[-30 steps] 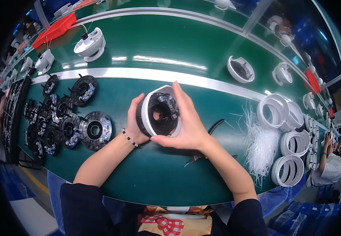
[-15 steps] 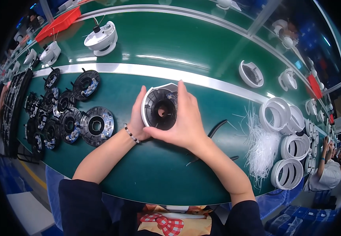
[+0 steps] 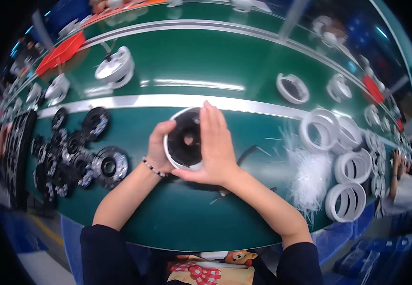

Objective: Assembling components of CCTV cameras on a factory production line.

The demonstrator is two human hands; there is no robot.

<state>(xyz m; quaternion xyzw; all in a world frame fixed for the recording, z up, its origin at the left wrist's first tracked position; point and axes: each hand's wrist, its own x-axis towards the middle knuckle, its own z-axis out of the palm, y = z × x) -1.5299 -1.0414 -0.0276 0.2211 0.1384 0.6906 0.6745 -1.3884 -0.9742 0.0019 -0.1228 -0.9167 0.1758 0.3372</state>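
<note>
One white ring (image 3: pixel 192 166) with a black insert (image 3: pixel 181 145) is held between the two palms, above the green bench (image 3: pixel 168 213). It lies to the right of the left hand (image 3: pixel 159 147) and to the left of the right hand (image 3: pixel 215 147), so neither is nearer: both touch it. Being round, it shows no long axis; its open face, with a central hole, turns up toward the person.

The left grip is curved around the side of the ring, thumb raised along the rim. The right grip is flatter, its fingers straight and together over the right part, its thumb across the lower edge. How firmly either presses, I cannot tell.

Black discs (image 3: pixel 117 164) lie well to the left; white strips (image 3: pixel 309 175) and more white rings (image 3: pixel 330 205) lie to the right.
</note>
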